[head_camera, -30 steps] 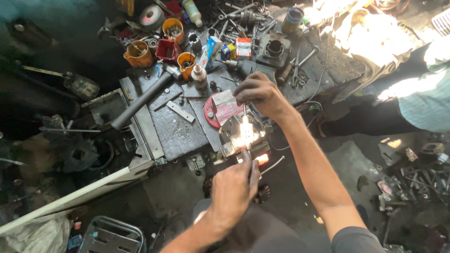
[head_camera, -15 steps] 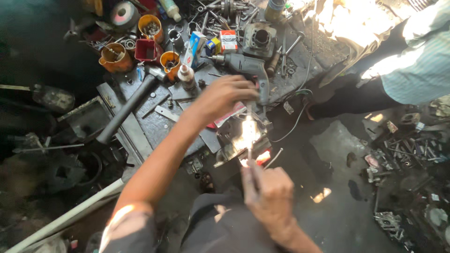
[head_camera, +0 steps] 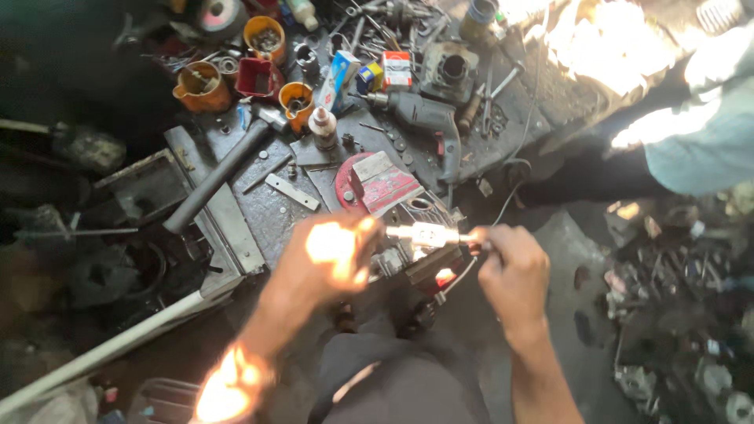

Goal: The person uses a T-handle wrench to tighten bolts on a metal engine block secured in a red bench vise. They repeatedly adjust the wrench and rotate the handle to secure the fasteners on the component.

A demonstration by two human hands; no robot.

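Sunlit pale metal rod [head_camera: 428, 233] held level between your two hands, just off the near edge of the dark metal counter [head_camera: 275, 208].

Your left hand [head_camera: 334, 255] closes round one end of the rod and your right hand [head_camera: 512, 271] pinches the other, so both hands are clamped on it, apart from each other, above a dark engine part with a red glint [head_camera: 428, 271]. Behind the rod a red rectangular metal block [head_camera: 382, 182] lies on the counter. Farther back stand a small white and red box [head_camera: 397, 68], a blue and white carton [head_camera: 339, 74] leaning beside it, a little yellow and blue box [head_camera: 367, 77] between them, and a grey electric drill [head_camera: 428, 126] just right of the packages. Three orange plastic cups [head_camera: 200, 86] cluster at the far left.
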